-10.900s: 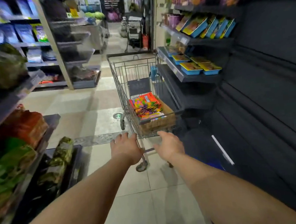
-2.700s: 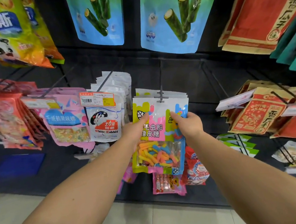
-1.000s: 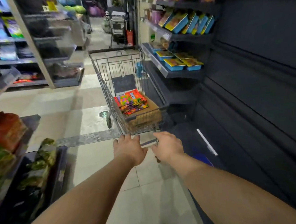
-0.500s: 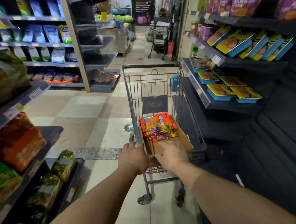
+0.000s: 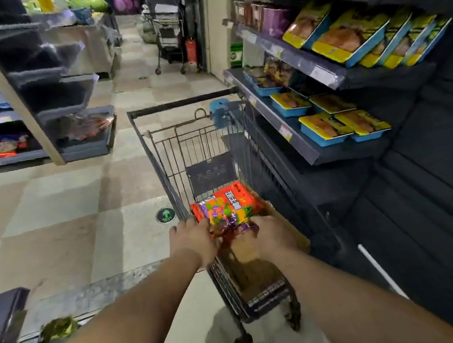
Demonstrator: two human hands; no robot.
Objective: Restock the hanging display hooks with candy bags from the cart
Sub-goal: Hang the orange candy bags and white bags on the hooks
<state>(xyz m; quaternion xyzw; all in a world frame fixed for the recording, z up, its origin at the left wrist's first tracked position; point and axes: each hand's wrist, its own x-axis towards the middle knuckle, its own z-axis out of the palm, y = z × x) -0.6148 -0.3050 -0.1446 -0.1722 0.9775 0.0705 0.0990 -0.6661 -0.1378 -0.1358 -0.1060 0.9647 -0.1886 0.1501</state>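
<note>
A wire shopping cart (image 5: 162, 174) stands in the aisle right in front of me. Inside it, a brown cardboard box (image 5: 285, 221) carries a stack of orange and purple candy bags (image 5: 226, 207). My left hand (image 5: 193, 241) grips the near left edge of the stack. My right hand (image 5: 270, 236) is at the stack's near right corner, fingers curled on the bags. The hanging display hooks are out of sight.
Dark shelves with blue and yellow snack trays (image 5: 345, 126) run close along the cart's right side. More shelving (image 5: 28, 107) lines the left of the tiled aisle. A second cart (image 5: 168, 38) stands far down the aisle. A green floor marker (image 5: 166, 214) lies left of the cart.
Both hands have gone from the cart's near edge forward into the basket and closed on the stack of candy bags. My view has tilted closer over the cart.
</note>
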